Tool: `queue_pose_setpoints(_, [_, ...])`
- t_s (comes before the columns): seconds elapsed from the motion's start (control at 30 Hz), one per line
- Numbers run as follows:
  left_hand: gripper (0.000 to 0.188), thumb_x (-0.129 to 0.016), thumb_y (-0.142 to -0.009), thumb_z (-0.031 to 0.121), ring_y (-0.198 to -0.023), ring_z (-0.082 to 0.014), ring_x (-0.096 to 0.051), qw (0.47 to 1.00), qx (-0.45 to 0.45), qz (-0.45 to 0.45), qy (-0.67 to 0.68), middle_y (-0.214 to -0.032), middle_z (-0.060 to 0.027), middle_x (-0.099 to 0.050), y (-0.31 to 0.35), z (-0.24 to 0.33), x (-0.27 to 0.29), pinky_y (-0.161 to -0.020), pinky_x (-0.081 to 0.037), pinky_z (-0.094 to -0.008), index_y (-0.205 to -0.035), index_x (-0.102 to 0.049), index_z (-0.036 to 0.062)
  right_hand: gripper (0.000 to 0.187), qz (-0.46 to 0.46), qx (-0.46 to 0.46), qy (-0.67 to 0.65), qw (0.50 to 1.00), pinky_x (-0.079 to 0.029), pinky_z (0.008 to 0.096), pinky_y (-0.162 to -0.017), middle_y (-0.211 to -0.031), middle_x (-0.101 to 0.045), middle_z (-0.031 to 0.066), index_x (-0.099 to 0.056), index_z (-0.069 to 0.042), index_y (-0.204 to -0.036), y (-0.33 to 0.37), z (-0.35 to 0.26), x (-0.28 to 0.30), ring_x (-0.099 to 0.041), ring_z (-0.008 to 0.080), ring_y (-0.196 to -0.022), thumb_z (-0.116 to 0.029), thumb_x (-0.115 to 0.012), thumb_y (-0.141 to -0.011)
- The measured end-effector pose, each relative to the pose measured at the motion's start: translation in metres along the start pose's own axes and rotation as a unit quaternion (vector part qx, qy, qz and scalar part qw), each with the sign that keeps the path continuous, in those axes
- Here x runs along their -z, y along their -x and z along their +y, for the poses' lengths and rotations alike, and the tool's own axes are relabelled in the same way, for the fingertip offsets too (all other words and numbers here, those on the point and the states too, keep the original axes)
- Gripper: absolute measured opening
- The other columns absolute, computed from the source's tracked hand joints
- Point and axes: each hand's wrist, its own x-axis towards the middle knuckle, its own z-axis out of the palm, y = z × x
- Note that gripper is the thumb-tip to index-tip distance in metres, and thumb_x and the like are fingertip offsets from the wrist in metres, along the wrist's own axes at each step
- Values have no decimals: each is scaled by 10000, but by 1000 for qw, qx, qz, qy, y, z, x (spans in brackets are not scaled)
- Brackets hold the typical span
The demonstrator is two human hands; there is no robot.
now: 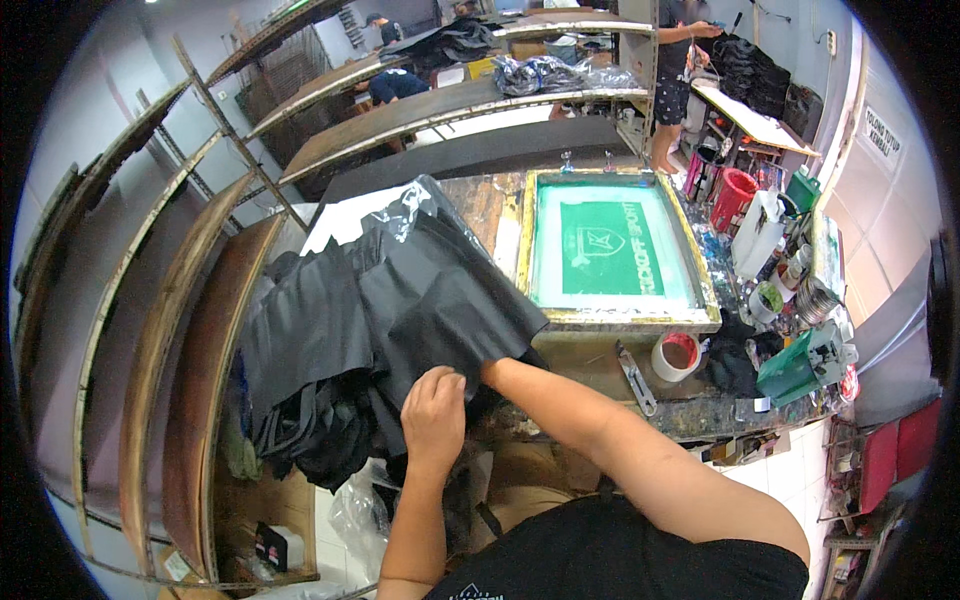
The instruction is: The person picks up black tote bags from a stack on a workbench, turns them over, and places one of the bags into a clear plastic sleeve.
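Black fabric pieces (430, 290) lie in a loose pile on the left part of the worktable, with more folds hanging over its near edge. My left hand (437, 408) is at the near edge of the top piece, its fingers curled on the fabric. My right forearm (580, 410) reaches across from the right; the hand itself is hidden beneath the same black piece, so its fingers do not show. To the right of the pile lies a screen-printing frame (710, 300) with a green and white mesh bearing a shield design.
A white tub with red inside (676, 356) and a metal-bladed tool (636, 380) lie near the table's front edge. Bottles, cans and a green container (800, 365) crowd the right side. Wooden shelves (190, 380) stand at left. Other people are beyond the far shelves (460, 100).
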Motion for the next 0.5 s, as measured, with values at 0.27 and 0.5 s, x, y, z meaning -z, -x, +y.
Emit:
queue_pose_setpoints(0.27, [406,-606,-1051,283,-1326,-431,-545,985,160,-47,34,-1406,-229,-594,24,-29,0,-1127,-427,-489,-1354,-613,13,351,-22,7,28,999,-500,460,-964,-1352,-563,227,-664,-14,-1191,-3,2,-2,-559,349,-1230,-239,-653,-922])
queue_pose_setpoints(0.5, [636,-360,-1123,403,-1506,-465,-351,952,251,-150,89,-1616,-282,-401,29,-70,-45,-1249,-259,-510,-1600,-353,-18,317,-32,4,64,997,-525,442,-897,-1342,-556,223,-689,-29,-1121,25,14,-4,-565,310,-1216,-263,-673,-907])
